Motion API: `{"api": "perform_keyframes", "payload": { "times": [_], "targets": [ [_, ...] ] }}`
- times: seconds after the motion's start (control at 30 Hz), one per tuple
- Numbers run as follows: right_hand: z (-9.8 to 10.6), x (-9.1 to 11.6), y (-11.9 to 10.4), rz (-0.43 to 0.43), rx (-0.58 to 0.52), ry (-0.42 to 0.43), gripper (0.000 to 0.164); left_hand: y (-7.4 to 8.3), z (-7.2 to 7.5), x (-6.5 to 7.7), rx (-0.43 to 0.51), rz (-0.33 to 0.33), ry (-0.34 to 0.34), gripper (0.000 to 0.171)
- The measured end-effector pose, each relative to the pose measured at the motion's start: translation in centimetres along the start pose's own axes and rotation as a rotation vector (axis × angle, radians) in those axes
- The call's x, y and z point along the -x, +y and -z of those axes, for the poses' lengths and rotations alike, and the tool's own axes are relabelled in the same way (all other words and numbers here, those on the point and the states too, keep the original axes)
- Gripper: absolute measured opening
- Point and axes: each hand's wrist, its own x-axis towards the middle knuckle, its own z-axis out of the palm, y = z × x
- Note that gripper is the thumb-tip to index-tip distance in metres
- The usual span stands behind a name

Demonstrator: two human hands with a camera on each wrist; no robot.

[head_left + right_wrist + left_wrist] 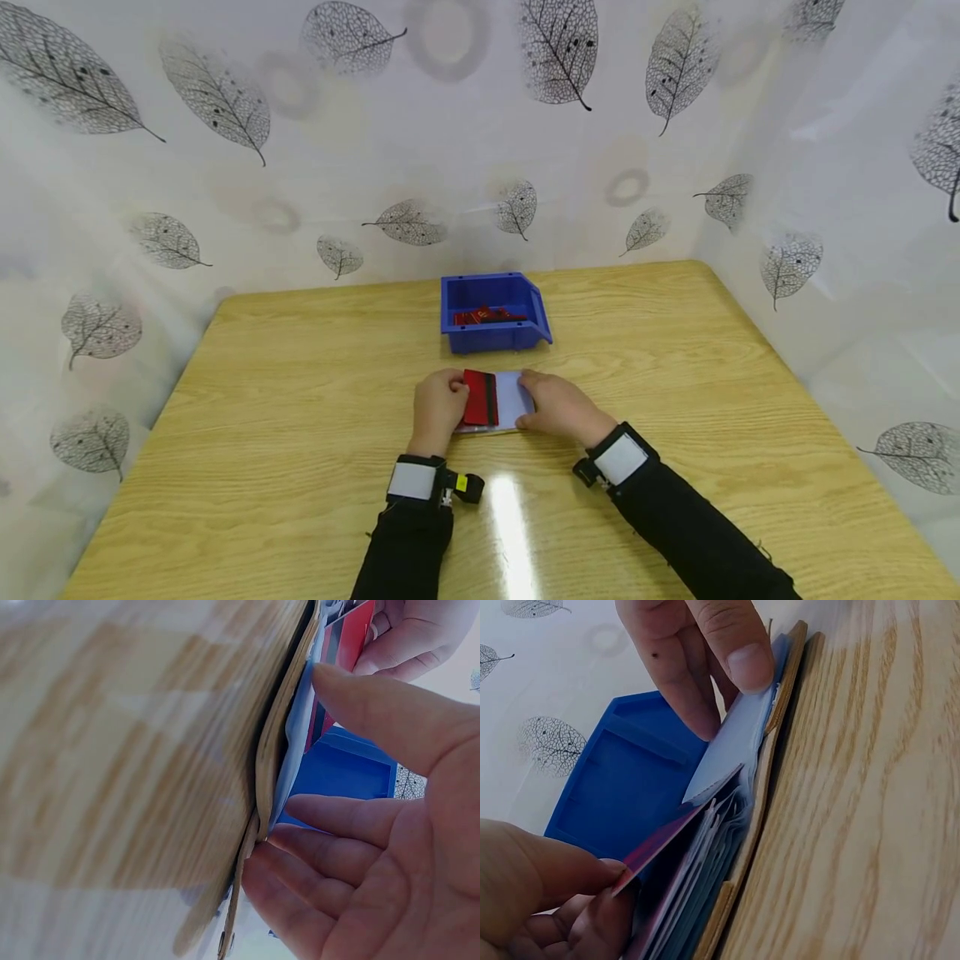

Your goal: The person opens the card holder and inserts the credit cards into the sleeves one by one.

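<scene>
A small card holder [511,402] with pale plastic sleeves and a tan cover [744,847] lies spread on the table. On its left side stands a red card [476,400] with a dark stripe. My left hand [437,407] pinches this card between thumb and fingers at its left edge. In the left wrist view the card is tilted up over several stacked sleeves [718,825]. At the opposite end, my right hand [561,406] grips the holder, thumb on the pale sleeve and fingers at the far edge. The holder's underside is hidden.
Behind the holder stands a blue bin [487,340] with several red pieces [483,316] inside. The wooden table [315,392] reaches back to a leaf-patterned curtain [450,150]. A light reflection [512,533] lies between the forearms.
</scene>
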Motion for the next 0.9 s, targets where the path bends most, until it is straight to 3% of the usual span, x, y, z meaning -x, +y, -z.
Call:
{"api": "perform_keyframes", "payload": {
  "times": [0.57, 0.8, 0.9],
  "targets": [
    [-0.1, 0.2, -0.1, -0.015, -0.017, 0.005, 0.071, 0.2, 0.4, 0.1, -0.039, 0.003, -0.057, 0.014],
    [0.0, 0.2, -0.1, -0.008, -0.007, 0.012, 0.07, 0.4, 1.1, 0.7, 0.041, 0.072, -0.122, 0.017],
    [0.0, 0.1, 0.0, -0.018, -0.011, 0.012, 0.07, 0.5, 1.2, 0.8, 0.053, 0.07, -0.155, 0.018]
  ]
}}
